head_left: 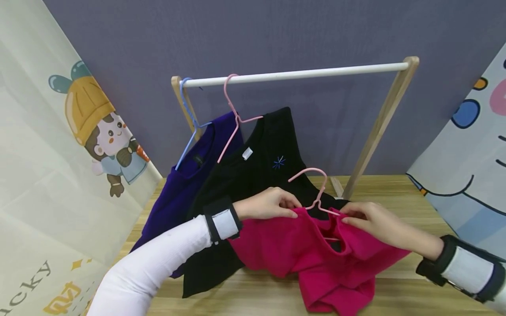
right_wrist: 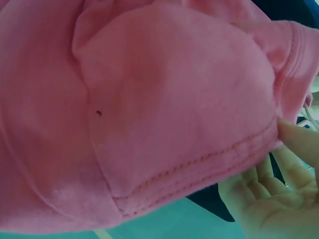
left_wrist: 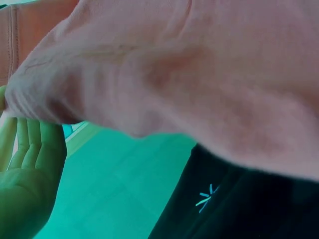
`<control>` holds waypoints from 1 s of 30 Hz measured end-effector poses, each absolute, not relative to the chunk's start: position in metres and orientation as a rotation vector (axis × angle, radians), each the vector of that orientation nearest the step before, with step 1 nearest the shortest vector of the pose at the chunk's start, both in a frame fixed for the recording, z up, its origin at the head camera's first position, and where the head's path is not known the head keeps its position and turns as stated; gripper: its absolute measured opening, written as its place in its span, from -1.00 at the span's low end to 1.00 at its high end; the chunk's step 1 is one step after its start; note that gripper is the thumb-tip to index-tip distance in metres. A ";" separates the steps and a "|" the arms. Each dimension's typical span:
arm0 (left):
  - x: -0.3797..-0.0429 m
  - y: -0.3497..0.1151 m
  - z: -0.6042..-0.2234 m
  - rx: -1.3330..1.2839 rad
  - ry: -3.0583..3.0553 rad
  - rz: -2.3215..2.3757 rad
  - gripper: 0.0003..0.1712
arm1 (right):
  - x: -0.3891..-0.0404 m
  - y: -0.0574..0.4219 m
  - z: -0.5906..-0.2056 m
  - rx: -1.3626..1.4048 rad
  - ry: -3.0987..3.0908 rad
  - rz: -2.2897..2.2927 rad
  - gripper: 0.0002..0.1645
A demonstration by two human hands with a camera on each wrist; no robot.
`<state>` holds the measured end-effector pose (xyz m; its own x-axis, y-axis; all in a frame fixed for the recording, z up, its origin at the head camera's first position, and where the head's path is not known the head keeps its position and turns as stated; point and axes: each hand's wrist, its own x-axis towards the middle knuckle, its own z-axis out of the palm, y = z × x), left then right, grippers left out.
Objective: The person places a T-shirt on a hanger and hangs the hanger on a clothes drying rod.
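Note:
A bright pink-red shirt hangs between both hands at the front, its neckline facing me. Inside its collar sits a pink hanger, the hook pointing up and left. My left hand pinches the shirt at the left shoulder, beside the hanger. On the other side, my right hand pinches the right shoulder near the hanger's arm. In the left wrist view, the shirt's cloth covers the fingertips. The right wrist view shows thumb and fingers on the stitched hem of the cloth.
Behind stands a rack with a white rail and wooden legs. From it hang a black top on a pink hanger and a purple-blue top on a blue hanger. Everything stands over a wooden table.

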<state>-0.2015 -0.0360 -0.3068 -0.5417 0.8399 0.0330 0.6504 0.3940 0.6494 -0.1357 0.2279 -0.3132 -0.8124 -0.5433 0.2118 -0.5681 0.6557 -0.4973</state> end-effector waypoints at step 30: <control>-0.199 -0.038 -0.286 1.307 2.326 0.609 -0.93 | -0.115 0.288 -0.284 1.243 -2.924 1.001 -0.80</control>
<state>-0.1990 -0.0385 -0.2857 -0.4818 0.8665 -0.1308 0.6912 0.4675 0.5510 -0.1152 0.2881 -0.2836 -0.7062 -0.7057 0.0567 -0.5923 0.5451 -0.5933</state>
